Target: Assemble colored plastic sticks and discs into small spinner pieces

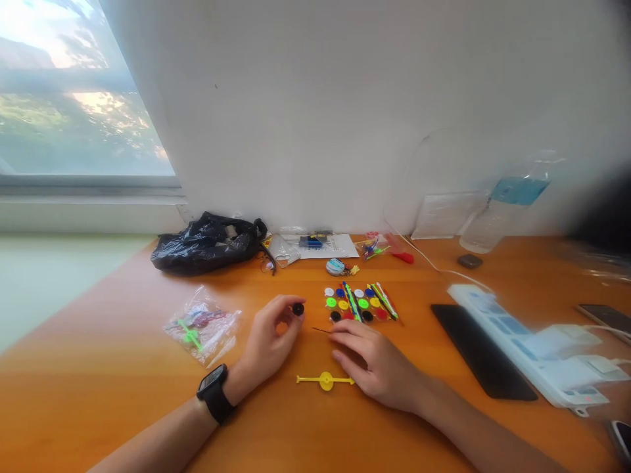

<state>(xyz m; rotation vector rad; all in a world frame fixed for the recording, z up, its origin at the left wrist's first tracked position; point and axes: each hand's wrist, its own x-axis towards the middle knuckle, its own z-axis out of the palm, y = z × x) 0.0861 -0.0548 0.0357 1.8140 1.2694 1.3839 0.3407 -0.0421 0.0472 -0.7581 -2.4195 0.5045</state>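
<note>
My left hand point(272, 332), with a black watch point(215, 391) on its wrist, pinches a small black disc point(298, 309) between thumb and fingertips. Opposite it, my right hand point(367, 355) holds a thin dark strip point(321, 330) that points toward the left hand; its exact kind is too small to tell. A yellow arrow spinner point(326, 381) lies flat on the table just below the two hands. Beyond the right hand, small discs point(344, 305) in white, blue, green, yellow, red and black sit in rows, with coloured arrows point(351, 301) lying among them.
A clear bag point(200, 328) with a green spinner lies left. Behind are a black plastic bag point(207, 243), a round tin point(335, 267) and a bag of coloured pieces point(377, 247). On the right are a black slab point(480, 351), a power strip point(517, 341) and a bottle point(493, 217).
</note>
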